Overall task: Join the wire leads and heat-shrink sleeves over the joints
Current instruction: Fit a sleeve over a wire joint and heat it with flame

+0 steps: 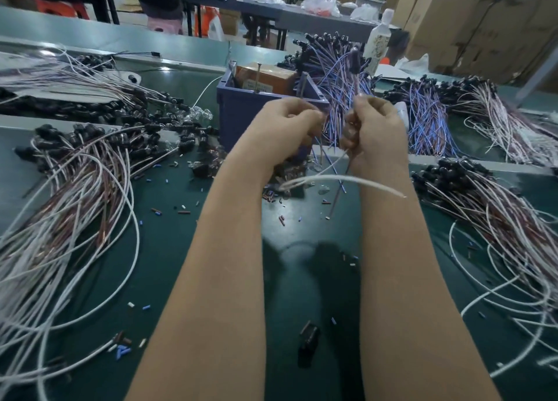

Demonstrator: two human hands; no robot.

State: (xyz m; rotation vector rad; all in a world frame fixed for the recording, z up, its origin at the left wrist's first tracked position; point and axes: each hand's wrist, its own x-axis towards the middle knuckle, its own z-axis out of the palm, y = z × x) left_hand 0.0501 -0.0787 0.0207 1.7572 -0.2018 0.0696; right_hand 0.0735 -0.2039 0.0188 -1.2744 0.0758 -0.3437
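Note:
Both my hands are raised over the green bench in front of a blue bin. My left hand [287, 129] is curled and pinches thin wire leads near its fingertips. My right hand [374, 132] grips a lead assembly whose black-capped end [355, 57] sticks up above the fist. A white lead [341, 179] and thin blue and brown leads hang blurred below the two hands. The joint itself is hidden between my fingers. Short heat-shrink sleeve pieces [122, 350] in blue, brown and white lie scattered on the bench.
A blue bin [241, 111] holding a brown box stands just behind my hands. Piles of white and brown wire assemblies lie at the left [75, 195] and right [498, 219]. Blue and purple bundles [338, 77] stand behind. A small black object [308, 343] lies near the front.

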